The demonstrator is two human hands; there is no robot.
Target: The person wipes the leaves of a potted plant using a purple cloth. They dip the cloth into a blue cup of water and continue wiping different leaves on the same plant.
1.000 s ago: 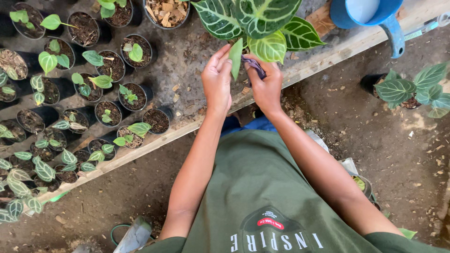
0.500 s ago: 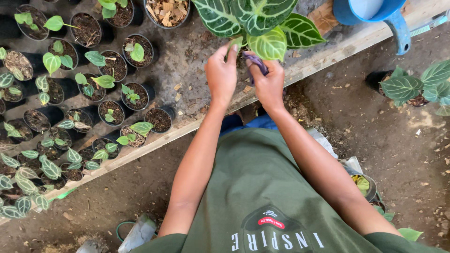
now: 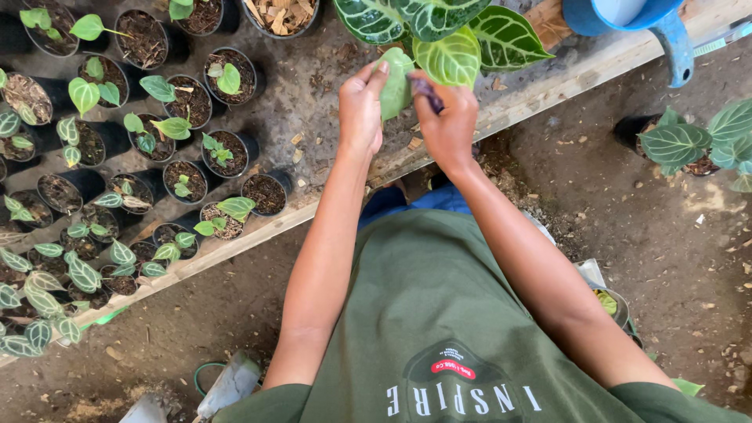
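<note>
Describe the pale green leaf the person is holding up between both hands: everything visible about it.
The pale leaf is light green, smooth and softly folded, paler than the dark, white-veined leaves above it. It hangs downward from that plant, over the wooden bench edge. The left hand pinches its left side with thumb and fingers; the right hand, holding a small dark purple tool, meets its right edge. Its stem is hidden.

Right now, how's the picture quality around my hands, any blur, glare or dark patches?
Head view: soft, even daylight with no glare; the left hand and right hand are sharp, and so is the pale leaf that the left hand holds; the small dark tool in the right hand is too small to make out; the black pots merge into the dark bench, and the blue watering can is cut off by the frame's top edge.
</note>
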